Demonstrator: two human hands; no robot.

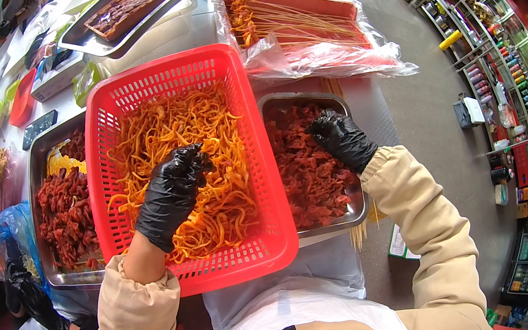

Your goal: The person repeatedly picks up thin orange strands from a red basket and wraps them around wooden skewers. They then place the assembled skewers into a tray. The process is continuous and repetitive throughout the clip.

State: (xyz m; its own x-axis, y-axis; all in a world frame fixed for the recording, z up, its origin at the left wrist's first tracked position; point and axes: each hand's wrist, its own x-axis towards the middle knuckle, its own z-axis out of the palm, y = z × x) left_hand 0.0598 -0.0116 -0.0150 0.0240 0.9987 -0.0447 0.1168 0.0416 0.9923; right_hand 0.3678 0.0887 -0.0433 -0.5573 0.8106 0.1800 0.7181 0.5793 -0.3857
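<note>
Over a red plastic basket (275,184) of orange, seasoned noodle-like strands (221,223) is my left hand (175,192), in a black glove. Its fingers are curled; what lies between them cannot be made out. My right hand (340,140), gloved the same way, reaches to the upper right of a metal tray (360,201). Its curled fingertips are at the red marinated meat pieces (307,173), and whether they pinch any is hidden. The basket stands left of this tray and overlaps another metal tray (36,201) with dark red meat (62,217).
Behind the right tray, a plastic-lined red tray (355,21) holds loaded skewers (241,21). A metal tray (68,38) with a reddish-brown block lies at the back. A phone (39,129) is at the left. A co-worker's gloved hand (34,300) is at lower left.
</note>
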